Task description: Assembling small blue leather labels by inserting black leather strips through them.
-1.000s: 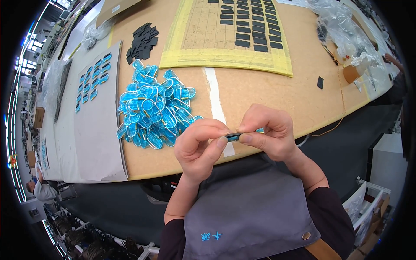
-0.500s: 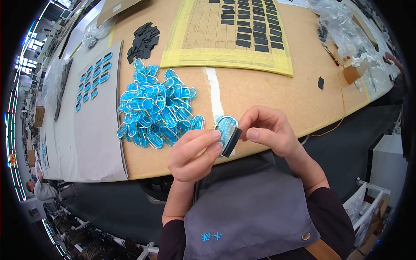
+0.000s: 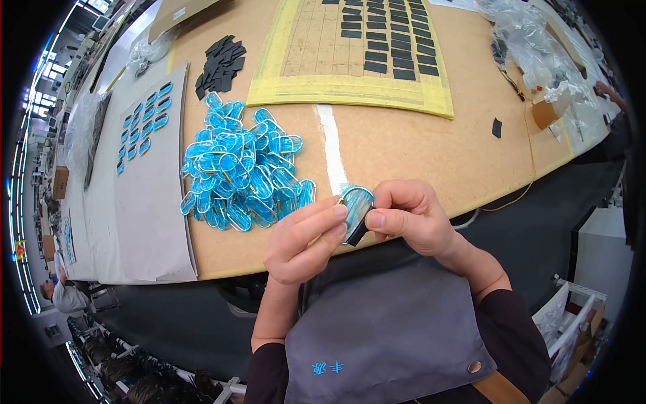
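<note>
My left hand (image 3: 306,242) pinches a metal oval ring wrapped in clear blue film (image 3: 359,200) between thumb and fingers, just above the table's front edge. Along the ring's right side lies a black rectangular strip (image 3: 357,233). Thumb and bent fingers of my right hand (image 3: 414,217) close on the upper end of that strip; the fingertips hide part of it. Left of my hands is a heap of similar blue-wrapped oval rings (image 3: 239,165). Behind the heap lies a loose pile of black strips (image 3: 221,64).
A yellow-edged board (image 3: 350,98) with rows of black strips (image 3: 402,54) lies at the back. On a grey sheet (image 3: 151,215) at left sit several blue ovals with dark bands (image 3: 161,121). Clear plastic (image 3: 528,40) and a brown roll (image 3: 544,114) are at right, near a single black strip (image 3: 496,128).
My right hand has moved in and slightly down, and its thumb and fingers have closed on the black strip. The ring in my left hand has tilted and shifted slightly right.
</note>
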The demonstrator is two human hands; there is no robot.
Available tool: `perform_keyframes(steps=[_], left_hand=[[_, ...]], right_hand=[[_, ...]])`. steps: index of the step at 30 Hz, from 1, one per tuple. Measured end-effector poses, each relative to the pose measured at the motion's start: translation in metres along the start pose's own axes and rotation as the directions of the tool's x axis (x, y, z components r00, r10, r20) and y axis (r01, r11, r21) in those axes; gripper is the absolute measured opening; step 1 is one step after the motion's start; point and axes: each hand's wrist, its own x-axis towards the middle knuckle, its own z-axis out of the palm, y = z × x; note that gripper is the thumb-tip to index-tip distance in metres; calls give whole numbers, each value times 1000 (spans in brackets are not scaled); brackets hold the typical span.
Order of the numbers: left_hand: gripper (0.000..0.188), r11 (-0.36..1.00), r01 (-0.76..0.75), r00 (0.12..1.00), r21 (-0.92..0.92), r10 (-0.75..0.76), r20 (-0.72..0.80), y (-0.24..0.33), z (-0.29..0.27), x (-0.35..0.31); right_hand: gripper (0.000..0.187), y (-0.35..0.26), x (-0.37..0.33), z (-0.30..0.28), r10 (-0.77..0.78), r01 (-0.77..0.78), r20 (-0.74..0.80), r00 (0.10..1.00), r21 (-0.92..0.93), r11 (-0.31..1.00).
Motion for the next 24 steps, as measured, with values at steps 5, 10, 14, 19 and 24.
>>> perform_keyframes(steps=[5,10,14,19,24], left_hand=[[13,999,45,995,9,-45,-91,3,3,5],[13,997,42,997,69,-37,-69,2,2,3],[14,994,45,997,96,-38,-72,0,3,-1],[14,996,24,997,89,-18,-73,1,7,4],[13,997,18,997,75,-13,-78,4,9,4]], right_hand=[[13,12,2,-6,101,-101,9,995,168,981],[12,9,4,6,79,-79,8,997,57,995],[12,14,4,10,68,-69,26,997,27,997],[14,26,-2,15,-12,13,-74,997,14,1000],[12,29,-1,13,-69,70,-34,997,42,997]])
